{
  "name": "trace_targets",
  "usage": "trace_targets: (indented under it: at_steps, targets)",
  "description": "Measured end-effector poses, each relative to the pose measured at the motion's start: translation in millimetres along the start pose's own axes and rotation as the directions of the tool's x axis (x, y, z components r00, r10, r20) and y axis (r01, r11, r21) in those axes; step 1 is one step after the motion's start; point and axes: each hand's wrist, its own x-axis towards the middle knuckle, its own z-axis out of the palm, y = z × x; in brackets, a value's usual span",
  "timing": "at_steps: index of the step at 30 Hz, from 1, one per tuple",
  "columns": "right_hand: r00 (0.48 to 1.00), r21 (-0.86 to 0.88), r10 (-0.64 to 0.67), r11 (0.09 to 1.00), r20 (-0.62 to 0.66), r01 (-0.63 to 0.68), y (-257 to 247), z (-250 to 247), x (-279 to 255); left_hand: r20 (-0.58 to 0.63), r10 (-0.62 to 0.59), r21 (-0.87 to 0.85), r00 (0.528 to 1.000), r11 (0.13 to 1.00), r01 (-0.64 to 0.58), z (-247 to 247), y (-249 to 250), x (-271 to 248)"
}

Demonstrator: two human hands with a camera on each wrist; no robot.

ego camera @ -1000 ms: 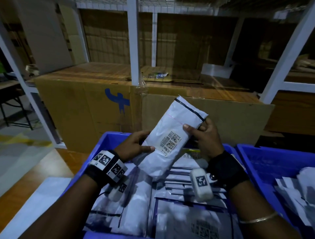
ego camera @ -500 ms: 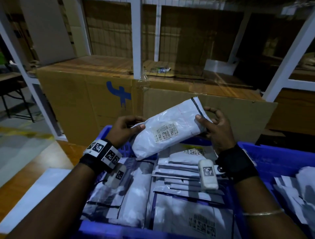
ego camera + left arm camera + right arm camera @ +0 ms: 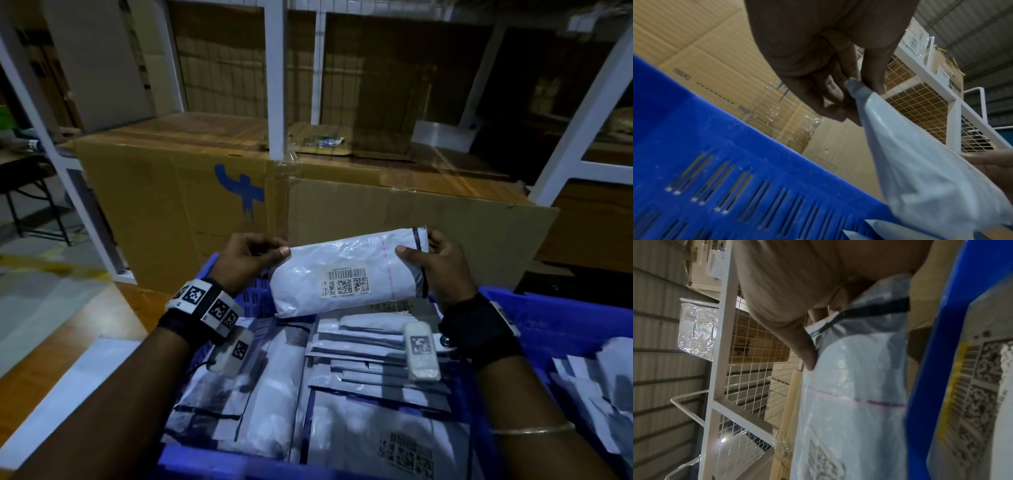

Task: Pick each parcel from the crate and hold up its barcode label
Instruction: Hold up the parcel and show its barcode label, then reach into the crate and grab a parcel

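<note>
Left hand (image 3: 247, 261) and right hand (image 3: 442, 265) both pinching.

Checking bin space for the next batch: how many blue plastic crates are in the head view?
2. One blue slotted plastic crate sits directly below the hands, full of white poly parcels. A second blue plastic crate stands beside it on the right, partly cut off by the frame. Others may lie out of view.

White parcel (image 3: 346, 274) held level above crate (image 3: 534, 311), barcode label (image 3: 345, 281) facing up.
</note>
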Motion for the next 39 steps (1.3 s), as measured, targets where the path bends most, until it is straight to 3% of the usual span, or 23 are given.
trace_targets:
  at_steps: [13, 18, 39]
  targets:
    - [0.997, -0.003, 0.033, 0.999, -0.074, -0.033, 4.7, -0.6, 2.0, -0.093, 0.014, -0.028, 0.996, 0.999, -0.017, -2.1, 4.3, 0.2]
    - [0.993, 0.049, 0.059, 0.997, -0.102, -0.054, 7.5, -5.1, 4.9, -0.079, -0.051, 0.006, 0.996, 0.999, 0.052, -4.7, 1.1, 1.3]
    - [0.99, 0.009, 0.066, 0.998, -0.121, -0.066, 13.0, -8.5, 9.5, -0.051, -0.058, 0.062, 0.997, 0.996, 0.061, -4.0, 0.0, 1.1]
